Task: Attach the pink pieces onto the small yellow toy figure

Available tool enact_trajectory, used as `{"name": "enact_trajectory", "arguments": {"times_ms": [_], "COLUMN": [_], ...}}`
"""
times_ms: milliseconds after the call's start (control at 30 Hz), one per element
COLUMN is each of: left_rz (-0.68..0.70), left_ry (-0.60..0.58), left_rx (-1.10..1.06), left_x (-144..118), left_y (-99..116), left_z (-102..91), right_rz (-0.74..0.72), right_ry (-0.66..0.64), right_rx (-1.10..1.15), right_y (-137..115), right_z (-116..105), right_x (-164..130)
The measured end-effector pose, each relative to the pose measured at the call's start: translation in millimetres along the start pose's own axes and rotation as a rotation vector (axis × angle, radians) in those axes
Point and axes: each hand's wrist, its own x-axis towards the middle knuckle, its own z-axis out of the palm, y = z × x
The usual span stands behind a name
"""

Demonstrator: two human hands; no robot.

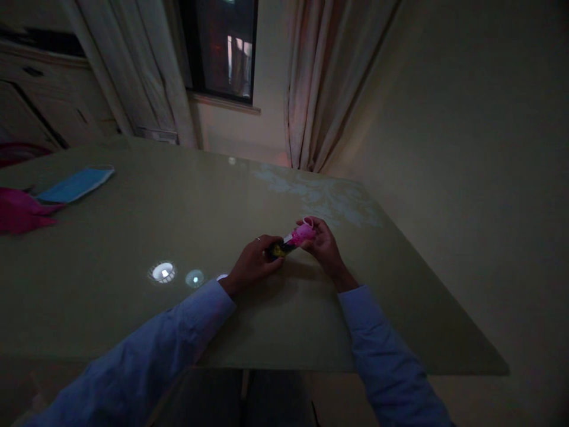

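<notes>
My left hand [256, 261] is closed around the dark end of a small tube-like thing [280, 248] with yellow markings. From its upper right end a bright pink, crumpled-looking part [304, 233] sticks out, with a whitish patch between the two. My right hand [323, 246] pinches this pink part, and a pale pink loop [307, 222] stands up at its top. Whether the pink and dark parts are one piece I cannot tell. Both hands are just above the table, and the fingers hide some of the thing.
A glossy greenish table [178, 320] reflects several ceiling lights. On its far left lie a blue face mask [77, 185] and a pink cloth-like thing [24, 210]. Behind stand curtains [311, 83], a dark window [220, 47] and a cabinet [53, 101]. A wall [466, 148] runs along the right.
</notes>
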Motion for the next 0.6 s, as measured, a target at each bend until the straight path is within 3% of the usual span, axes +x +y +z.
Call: {"name": "enact_trajectory", "arguments": {"times_ms": [300,600], "left_rz": [-0.013,-0.006], "left_ry": [0.043,0.040], "left_rx": [-0.023,-0.033], "left_x": [1,1], "left_y": [1,1], "left_z": [0.2,1.5], "right_rz": [0.011,0.052], "right_ry": [-0.111,0.022], "right_rx": [0.181,0.168], "right_y": [-11,-11], "right_z": [0,0], "right_x": [-5,-3]}}
